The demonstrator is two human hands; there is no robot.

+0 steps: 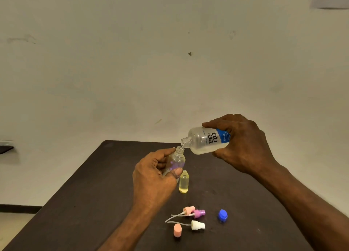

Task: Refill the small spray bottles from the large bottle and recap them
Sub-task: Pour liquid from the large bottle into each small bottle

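Note:
My right hand [243,143] grips the large clear bottle [203,141] with a blue label, tipped on its side, its open neck just above the mouth of a small clear bottle [177,159]. My left hand [153,177] holds that small bottle upright above the table, uncapped. A second small bottle [184,181] with yellowish liquid stands open on the table just right of my left hand. Near the front lie a pink spray head [188,210], a purple spray head [199,213], a white spray head [197,225], a pink cap [177,230] and a blue cap [222,215].
The dark brown table [98,190] runs back to a plain pale wall. Its far edge lies just behind the hands. A dark skirting strip [18,208] shows at the left, below table level.

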